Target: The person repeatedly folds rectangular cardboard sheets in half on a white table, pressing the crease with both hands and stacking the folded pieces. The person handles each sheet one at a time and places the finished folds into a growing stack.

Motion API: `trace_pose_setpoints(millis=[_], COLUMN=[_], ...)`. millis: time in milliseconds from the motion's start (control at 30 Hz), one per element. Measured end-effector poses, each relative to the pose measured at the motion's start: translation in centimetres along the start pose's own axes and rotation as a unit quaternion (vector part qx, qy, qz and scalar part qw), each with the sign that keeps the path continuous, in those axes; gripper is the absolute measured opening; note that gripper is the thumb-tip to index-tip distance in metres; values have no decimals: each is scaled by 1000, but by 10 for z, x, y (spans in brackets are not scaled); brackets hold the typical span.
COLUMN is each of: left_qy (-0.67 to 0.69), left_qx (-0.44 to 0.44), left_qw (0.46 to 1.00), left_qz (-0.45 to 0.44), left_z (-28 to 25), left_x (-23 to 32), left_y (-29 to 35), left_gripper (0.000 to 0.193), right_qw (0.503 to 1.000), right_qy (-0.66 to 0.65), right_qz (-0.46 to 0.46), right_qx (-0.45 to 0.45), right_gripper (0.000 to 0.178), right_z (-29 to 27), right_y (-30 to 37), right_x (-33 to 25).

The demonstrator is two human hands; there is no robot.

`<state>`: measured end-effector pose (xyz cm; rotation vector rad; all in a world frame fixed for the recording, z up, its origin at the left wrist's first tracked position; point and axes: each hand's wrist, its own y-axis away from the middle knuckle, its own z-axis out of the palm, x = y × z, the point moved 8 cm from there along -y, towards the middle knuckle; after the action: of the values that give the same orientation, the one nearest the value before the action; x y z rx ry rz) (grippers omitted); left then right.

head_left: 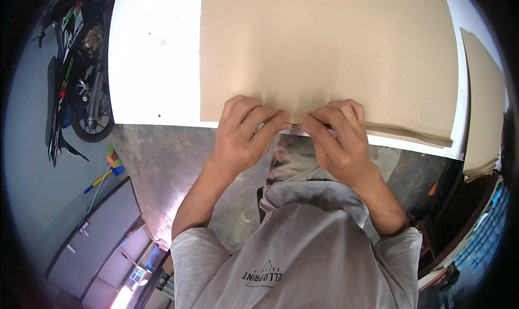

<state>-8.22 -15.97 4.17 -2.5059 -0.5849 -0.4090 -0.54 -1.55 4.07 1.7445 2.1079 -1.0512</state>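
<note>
A large sheet of brown paper (324, 44) lies on a white tabletop (157, 55), with more brown layers showing under its near right edge. My left hand (240, 136) is closed at the middle of the near edge, thumb and fingertips pinching the paper. Just to its right, my right hand (340, 136) pinches the same edge, its thumb and index finger close to the left ones. Between the fingertips the edge looks slightly lifted or folded; the fingers partly hide it. Faint creases run up the sheet from both hands.
Another stack of brown sheets (484, 103) lies at the far right. A motorbike (81, 76) stands left of the table, above a broom (105, 174) and a grey panel (97, 236). Blue stacked material (486, 230) is at the lower right. Concrete floor (157, 158) shows below the table edge.
</note>
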Motion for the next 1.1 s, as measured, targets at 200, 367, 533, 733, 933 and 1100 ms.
trace_pose_setpoints(millis=[200, 367, 533, 733, 933, 1100], left_qy=[-13, 23, 91, 51, -48, -57], left_qx=[16, -16, -151, -200, -177, -139], left_qw=[1000, 999, 975, 951, 958, 986], left_qz=[-12, -47, -132, -231, -219, -69], left_z=[6, 4, 10, 11, 10, 9], left_x=[1, -8, -25, -37, -56, -39], left_y=[7, -9, -33, -50, -45, -41], left_gripper=[26, 15, 14, 48, 58, 50], right_qw=[999, 997, 996, 986, 967, 962], right_qy=[31, 77, 58, 25, 78, 112], right_qz=[2, 13, 49, 145, 229, 230], right_qx=[9, -18, -57, -81, -81, -97], right_gripper=[29, 24, 19, 26, 38, 41], right_z=[11, 14, 16, 9, -3, -3], right_y=[4, -8, -22, -32, -38, -36], right_x=[-2, 3, 14, 31, 48, 47])
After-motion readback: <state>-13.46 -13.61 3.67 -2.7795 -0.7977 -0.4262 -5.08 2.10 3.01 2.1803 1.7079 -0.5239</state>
